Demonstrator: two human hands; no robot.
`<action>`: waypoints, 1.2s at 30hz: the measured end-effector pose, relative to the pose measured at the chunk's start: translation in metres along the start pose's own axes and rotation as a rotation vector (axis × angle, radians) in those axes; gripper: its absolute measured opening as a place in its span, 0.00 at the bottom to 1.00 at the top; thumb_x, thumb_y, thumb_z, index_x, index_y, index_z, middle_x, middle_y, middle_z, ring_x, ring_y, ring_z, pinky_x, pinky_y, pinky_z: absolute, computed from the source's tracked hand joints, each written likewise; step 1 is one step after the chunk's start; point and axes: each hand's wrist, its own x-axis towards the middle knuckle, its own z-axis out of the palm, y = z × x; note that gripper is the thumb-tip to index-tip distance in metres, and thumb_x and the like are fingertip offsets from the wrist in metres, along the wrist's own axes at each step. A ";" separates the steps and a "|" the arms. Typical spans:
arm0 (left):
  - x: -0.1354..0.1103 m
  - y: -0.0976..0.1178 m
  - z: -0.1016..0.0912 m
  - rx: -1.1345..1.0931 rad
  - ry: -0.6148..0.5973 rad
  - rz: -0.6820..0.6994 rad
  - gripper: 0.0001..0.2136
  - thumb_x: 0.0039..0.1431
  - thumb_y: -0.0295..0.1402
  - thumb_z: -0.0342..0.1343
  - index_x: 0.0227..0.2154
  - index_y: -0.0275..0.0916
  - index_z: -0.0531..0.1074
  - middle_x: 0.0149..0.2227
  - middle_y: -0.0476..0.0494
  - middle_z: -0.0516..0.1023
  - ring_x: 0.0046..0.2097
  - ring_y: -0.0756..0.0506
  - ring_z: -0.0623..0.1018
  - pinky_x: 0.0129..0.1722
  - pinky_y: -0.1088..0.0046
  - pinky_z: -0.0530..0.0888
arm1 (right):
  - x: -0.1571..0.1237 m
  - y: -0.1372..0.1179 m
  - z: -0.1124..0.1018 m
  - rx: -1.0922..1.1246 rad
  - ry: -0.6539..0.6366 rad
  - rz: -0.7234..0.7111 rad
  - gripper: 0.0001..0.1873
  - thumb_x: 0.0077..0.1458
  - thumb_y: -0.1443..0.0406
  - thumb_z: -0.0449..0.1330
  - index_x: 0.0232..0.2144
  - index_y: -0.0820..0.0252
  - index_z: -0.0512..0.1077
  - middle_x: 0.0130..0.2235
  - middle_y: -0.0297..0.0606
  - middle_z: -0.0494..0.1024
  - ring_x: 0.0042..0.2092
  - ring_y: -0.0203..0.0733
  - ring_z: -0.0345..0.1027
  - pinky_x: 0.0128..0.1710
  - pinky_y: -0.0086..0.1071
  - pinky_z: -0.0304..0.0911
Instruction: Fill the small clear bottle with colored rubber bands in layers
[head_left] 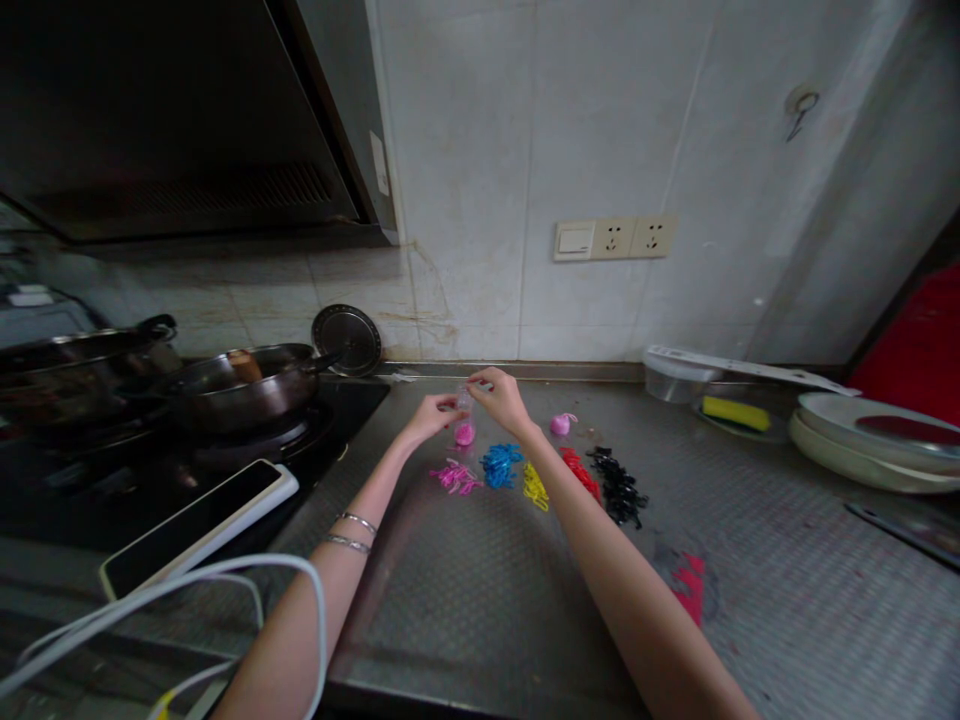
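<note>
Both my hands hold a small clear plastic bag [464, 432] with pink pieces gathered at its bottom. The fingers of my left hand [433, 417] pinch the bag's left side, and those of my right hand [501, 397] grip its top edge. Below lie small piles of thin, band-like pieces: pink [456, 477], blue [500, 465], yellow [535, 487], red [581, 473] and black [618, 487]. Part of the yellow and red piles is hidden by my right forearm. A small knotted pink bag [560, 425] sits just right of my right hand.
On the left, a pan [247, 390] and a pot [82, 370] stand on the black stove, near a white-edged device [199, 525] with white cables [247, 562]. At right are a clear container [679, 375], a yellow sponge [736, 413], stacked plates [870, 455] and a red scrap [690, 588].
</note>
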 end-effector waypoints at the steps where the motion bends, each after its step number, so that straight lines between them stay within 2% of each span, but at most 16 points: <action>1: 0.000 0.000 0.000 0.001 -0.002 -0.002 0.17 0.39 0.39 0.60 0.30 0.31 0.73 0.17 0.50 0.69 0.21 0.53 0.66 0.20 0.79 0.61 | 0.000 -0.001 -0.001 0.006 -0.006 0.002 0.09 0.47 0.63 0.56 0.31 0.60 0.73 0.33 0.37 0.74 0.34 0.37 0.65 0.36 0.29 0.59; 6: 0.002 -0.003 -0.001 0.025 -0.005 -0.034 0.18 0.39 0.41 0.60 0.30 0.30 0.73 0.16 0.51 0.68 0.19 0.54 0.64 0.18 0.79 0.59 | 0.000 -0.005 -0.002 0.065 -0.036 0.074 0.17 0.47 0.56 0.56 0.34 0.62 0.72 0.36 0.40 0.74 0.34 0.36 0.66 0.35 0.29 0.60; 9: 0.002 -0.006 -0.003 0.024 -0.013 -0.053 0.21 0.40 0.41 0.59 0.35 0.30 0.72 0.19 0.50 0.69 0.18 0.55 0.62 0.16 0.80 0.57 | -0.002 -0.003 0.003 0.065 -0.101 0.148 0.22 0.44 0.54 0.58 0.38 0.64 0.71 0.38 0.43 0.74 0.35 0.38 0.67 0.35 0.29 0.61; 16: 0.003 -0.012 -0.005 0.037 -0.071 -0.017 0.19 0.43 0.38 0.56 0.38 0.31 0.71 0.24 0.46 0.71 0.19 0.56 0.63 0.15 0.82 0.56 | -0.008 0.004 0.016 0.037 -0.182 0.188 0.19 0.44 0.55 0.58 0.35 0.62 0.73 0.32 0.40 0.76 0.32 0.39 0.68 0.32 0.29 0.61; 21: 0.002 -0.017 -0.025 0.159 -0.220 -0.086 0.23 0.40 0.33 0.56 0.43 0.33 0.68 0.32 0.44 0.73 0.22 0.55 0.66 0.15 0.83 0.57 | -0.010 0.003 0.019 0.040 -0.140 0.226 0.21 0.42 0.54 0.59 0.36 0.64 0.73 0.32 0.41 0.76 0.32 0.39 0.68 0.32 0.29 0.62; 25: 0.001 -0.025 -0.039 0.337 -0.363 -0.206 0.21 0.35 0.33 0.58 0.38 0.32 0.71 0.27 0.46 0.73 0.21 0.53 0.67 0.15 0.82 0.58 | -0.012 0.003 0.022 0.041 -0.131 0.225 0.23 0.42 0.53 0.59 0.36 0.65 0.73 0.31 0.41 0.76 0.31 0.39 0.68 0.32 0.30 0.62; 30: -0.001 -0.036 -0.031 0.386 -0.478 -0.240 0.16 0.36 0.31 0.55 0.33 0.33 0.73 0.21 0.48 0.72 0.20 0.53 0.66 0.16 0.81 0.60 | -0.013 0.002 0.023 0.019 -0.118 0.216 0.22 0.43 0.52 0.59 0.36 0.64 0.72 0.32 0.41 0.76 0.31 0.39 0.68 0.32 0.30 0.62; 36: -0.008 -0.039 -0.020 0.311 -0.462 -0.195 0.15 0.38 0.35 0.56 0.30 0.32 0.75 0.21 0.46 0.72 0.20 0.53 0.65 0.16 0.81 0.59 | -0.012 0.002 0.023 0.027 -0.130 0.209 0.22 0.43 0.53 0.58 0.36 0.63 0.72 0.33 0.41 0.76 0.31 0.38 0.68 0.32 0.29 0.62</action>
